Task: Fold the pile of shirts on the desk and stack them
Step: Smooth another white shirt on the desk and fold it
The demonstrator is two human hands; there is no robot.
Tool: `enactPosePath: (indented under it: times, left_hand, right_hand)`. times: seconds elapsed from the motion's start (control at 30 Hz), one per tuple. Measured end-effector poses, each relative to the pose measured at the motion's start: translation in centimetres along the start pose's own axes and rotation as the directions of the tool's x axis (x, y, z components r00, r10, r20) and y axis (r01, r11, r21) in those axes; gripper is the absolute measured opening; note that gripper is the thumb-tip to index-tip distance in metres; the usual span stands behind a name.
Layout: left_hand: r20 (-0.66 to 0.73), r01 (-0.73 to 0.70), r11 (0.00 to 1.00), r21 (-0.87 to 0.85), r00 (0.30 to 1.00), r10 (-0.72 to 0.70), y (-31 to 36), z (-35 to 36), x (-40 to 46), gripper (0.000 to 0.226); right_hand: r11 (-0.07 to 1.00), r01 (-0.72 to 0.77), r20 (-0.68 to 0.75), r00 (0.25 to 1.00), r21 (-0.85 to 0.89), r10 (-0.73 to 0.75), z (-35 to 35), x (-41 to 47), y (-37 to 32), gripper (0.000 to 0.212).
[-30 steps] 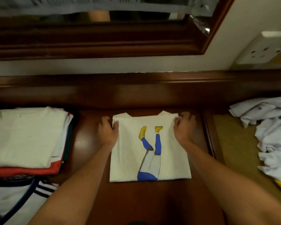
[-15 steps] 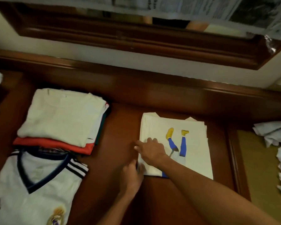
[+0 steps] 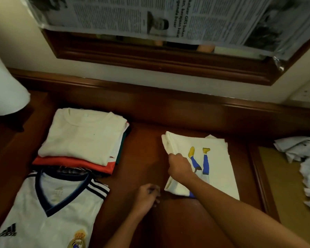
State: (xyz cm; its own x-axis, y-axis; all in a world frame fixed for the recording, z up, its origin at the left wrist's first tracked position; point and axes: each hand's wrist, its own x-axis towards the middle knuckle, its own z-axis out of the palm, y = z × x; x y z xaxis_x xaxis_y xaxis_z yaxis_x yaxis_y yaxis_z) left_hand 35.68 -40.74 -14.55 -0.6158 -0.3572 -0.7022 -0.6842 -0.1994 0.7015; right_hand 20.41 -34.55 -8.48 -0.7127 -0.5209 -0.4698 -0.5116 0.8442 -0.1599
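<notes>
One hand now does the lifting: my right hand (image 3: 179, 166) has crossed over and pinches the folded printed shirt (image 3: 217, 169) by its left edge, raising it. My left hand (image 3: 147, 195) has let go (fingers loosely curled, empty) beside its near corner. The stack of folded shirts (image 3: 82, 136) waits further left, likely its destination.

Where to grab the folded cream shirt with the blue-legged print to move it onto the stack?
Take the folded cream shirt along its left folded edge, where the right hand already pinches it. That edge is lifted off the desk, so fingers can slide underneath from the left.
</notes>
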Motion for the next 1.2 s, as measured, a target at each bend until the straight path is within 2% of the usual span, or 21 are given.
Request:
enactPosePath:
  times: [0.13,0.23,0.3,0.37,0.43,0.47,0.53,0.57,0.6,0.67,0.7,0.77,0.87,0.93,1.07,1.13,1.2]
  left_hand:
    - [0.030,0.096,0.985,-0.141,0.995,-0.093,1.1,-0.5,0.1,0.017]
    - [0.060,0.194,0.939,-0.285,0.981,-0.185,1.2,-0.9,0.2,0.024]
    - [0.126,0.248,0.882,-0.401,0.968,-0.215,1.1,-1.4,0.1,0.029]
    - [0.197,0.282,0.837,-0.469,0.957,-0.212,0.9,-2.1,0.1,0.044]
    - [0.267,0.325,0.786,-0.525,0.940,-0.210,0.9,-2.5,0.3,0.060]
    - [0.329,0.357,0.746,-0.562,0.924,-0.195,1.2,-2.5,0.1,0.063]
    - [0.389,0.376,0.684,-0.626,0.910,-0.145,2.2,-2.3,-0.5,0.055]
    - [0.382,0.351,0.677,-0.647,0.918,-0.110,2.6,-2.0,-0.8,0.046]
    - [0.357,0.311,0.696,-0.647,0.930,-0.085,2.7,-1.7,-0.9,0.039]
    - [0.255,0.226,0.822,-0.522,0.962,-0.103,2.2,-1.1,-0.7,0.039]
    - [0.205,0.205,0.892,-0.403,0.970,-0.131,1.8,-0.7,-0.9,0.039]
    - [0.118,0.206,0.958,-0.199,0.976,-0.185,0.6,-0.5,-0.9,0.036]
    - [0.084,0.192,0.973,-0.125,0.980,-0.183,-0.2,-0.6,-0.2,0.029]
    - [0.031,0.131,0.991,0.039,0.991,-0.132,0.5,-0.4,0.7,0.027]
    - [-0.209,-0.045,0.973,0.225,0.973,0.094,4.0,0.8,3.1,0.016]
    - [-0.239,-0.092,0.944,0.318,0.955,0.174,6.3,1.6,4.9,0.025]
    - [-0.229,-0.088,0.929,0.359,0.957,0.179,7.8,2.2,7.3,0.036]
  right_hand:
    - [0.957,0.040,-0.125,0.992,0.287,-0.004,-4.0,-2.2,-0.1,0.027]
    - [0.824,0.144,-0.234,0.972,0.549,-0.014,-7.4,-4.6,0.7,0.020]
    - [0.676,0.206,-0.259,0.966,0.707,-0.022,-9.5,-6.5,1.5,0.017]
    - [0.445,0.230,-0.255,0.967,0.866,-0.004,-11.3,-8.5,2.9,0.018]
    - [0.216,0.260,-0.274,0.961,0.941,0.033,-11.9,-10.2,5.3,0.020]
    - [0.131,0.271,-0.281,0.958,0.954,0.061,-11.7,-10.9,6.8,0.023]
    - [0.059,0.246,-0.252,0.960,0.967,0.120,-9.7,-11.6,10.5,0.031]
    - [0.100,0.203,-0.217,0.964,0.974,0.156,-7.9,-11.8,12.5,0.035]
    - [0.188,0.134,-0.171,0.965,0.973,0.197,-5.7,-11.9,14.4,0.040]
    - [0.400,-0.088,-0.030,0.960,0.912,0.280,-0.7,-12.1,17.7,0.050]
    - [0.452,-0.219,0.072,0.945,0.865,0.319,1.8,-12.5,18.9,0.055]
    - [0.438,-0.393,0.202,0.885,0.809,0.420,6.0,-13.1,20.3,0.055]
    - [0.482,-0.389,0.083,0.837,0.785,0.540,9.2,-12.6,21.1,0.044]
    - [0.531,-0.372,0.006,0.823,0.761,0.568,9.1,-11.9,21.0,0.033]
    - [0.500,-0.362,-0.040,0.778,0.787,0.627,7.4,-8.9,21.2,0.028]
    - [0.471,-0.361,-0.027,0.770,0.805,0.638,6.3,-6.9,21.6,0.027]
    - [0.473,-0.376,-0.012,0.773,0.797,0.634,5.7,-5.0,22.0,0.026]
